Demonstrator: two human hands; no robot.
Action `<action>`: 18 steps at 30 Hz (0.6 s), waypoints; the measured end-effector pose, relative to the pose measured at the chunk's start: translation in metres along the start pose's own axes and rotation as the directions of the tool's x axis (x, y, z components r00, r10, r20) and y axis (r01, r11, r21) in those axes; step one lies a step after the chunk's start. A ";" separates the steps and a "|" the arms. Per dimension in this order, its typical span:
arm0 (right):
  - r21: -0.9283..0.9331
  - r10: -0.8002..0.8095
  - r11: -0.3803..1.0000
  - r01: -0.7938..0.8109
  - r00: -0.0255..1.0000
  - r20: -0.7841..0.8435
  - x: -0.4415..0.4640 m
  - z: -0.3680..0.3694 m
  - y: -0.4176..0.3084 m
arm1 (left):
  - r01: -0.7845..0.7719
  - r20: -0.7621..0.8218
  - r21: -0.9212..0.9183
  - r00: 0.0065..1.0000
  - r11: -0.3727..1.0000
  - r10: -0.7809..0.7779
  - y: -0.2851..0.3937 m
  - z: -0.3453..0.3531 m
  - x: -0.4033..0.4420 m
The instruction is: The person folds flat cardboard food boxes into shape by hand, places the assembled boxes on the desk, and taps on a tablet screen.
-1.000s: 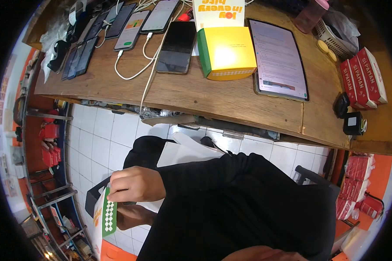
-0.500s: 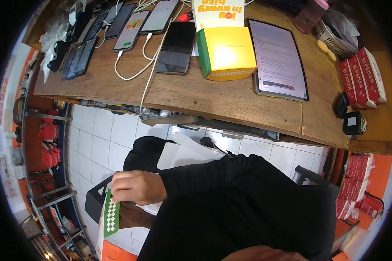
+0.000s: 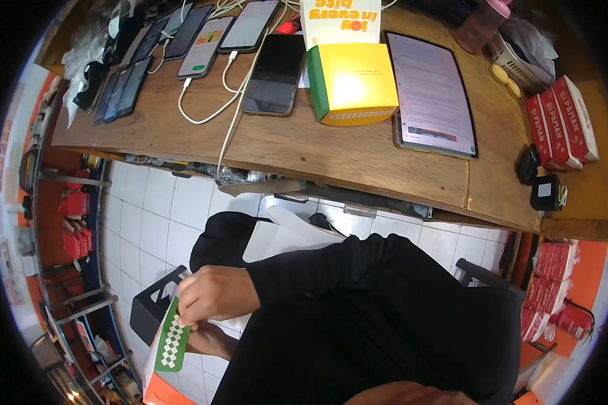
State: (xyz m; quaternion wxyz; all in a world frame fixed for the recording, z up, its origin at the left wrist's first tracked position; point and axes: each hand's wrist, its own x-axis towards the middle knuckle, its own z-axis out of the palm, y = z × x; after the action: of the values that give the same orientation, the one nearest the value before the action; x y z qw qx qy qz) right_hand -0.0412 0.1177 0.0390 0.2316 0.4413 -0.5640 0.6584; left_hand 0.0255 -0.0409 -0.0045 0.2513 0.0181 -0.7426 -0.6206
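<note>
On the left, beside the lap, is a paper food carton (image 3: pixel 171 345) with a green flap, a white checker pattern and orange and white below. My right hand (image 3: pixel 216 294) reaches across the body, its fingers bent and pinching the top edge of the green flap. Lower down, my left hand (image 3: pixel 211 339) is at the flap's right side, fingers bent against it and partly hidden by the right hand. White card (image 3: pixel 287 241) lies across the lap.
A wooden table (image 3: pixel 263 145) bears several phones (image 3: pixel 273 74) with white cables, a yellow and green box (image 3: pixel 353 81), a tablet (image 3: pixel 434 94) and red boxes (image 3: pixel 562 125). A black chair armrest (image 3: pixel 148 314) is behind the carton. Metal shelves (image 3: pixel 81 314) stand left.
The carton has tilted and shifted slightly. My right hand has turned, its fingers now lower over the flap. My left hand has come up nearer to it and shows more clearly.
</note>
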 end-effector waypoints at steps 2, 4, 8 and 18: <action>-0.086 0.022 0.996 -0.017 0.998 0.058 -0.001 0.002 0.000 | 0.016 0.033 0.019 0.999 1.000 -0.017 -0.005 -0.008 0.000; -0.128 0.148 0.983 -0.134 0.983 0.108 0.001 0.002 -0.006 | 0.028 0.033 0.000 0.999 1.000 -0.028 -0.006 -0.010 0.000; -0.118 0.374 0.927 -0.357 0.909 0.186 0.002 0.008 -0.019 | 0.082 -0.105 -0.217 0.989 0.973 -0.107 0.024 0.020 0.002; -0.390 -0.136 0.913 0.121 0.991 -0.011 -0.006 0.009 0.007 | 0.095 -0.148 -0.454 0.972 0.886 -0.180 0.039 -0.004 0.006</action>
State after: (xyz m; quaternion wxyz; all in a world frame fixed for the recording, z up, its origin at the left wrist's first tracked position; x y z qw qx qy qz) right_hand -0.0411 0.1085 0.0301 0.3680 0.4100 -0.6487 0.5250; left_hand 0.0329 -0.0378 0.0345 0.2723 0.0707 -0.5514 -0.7854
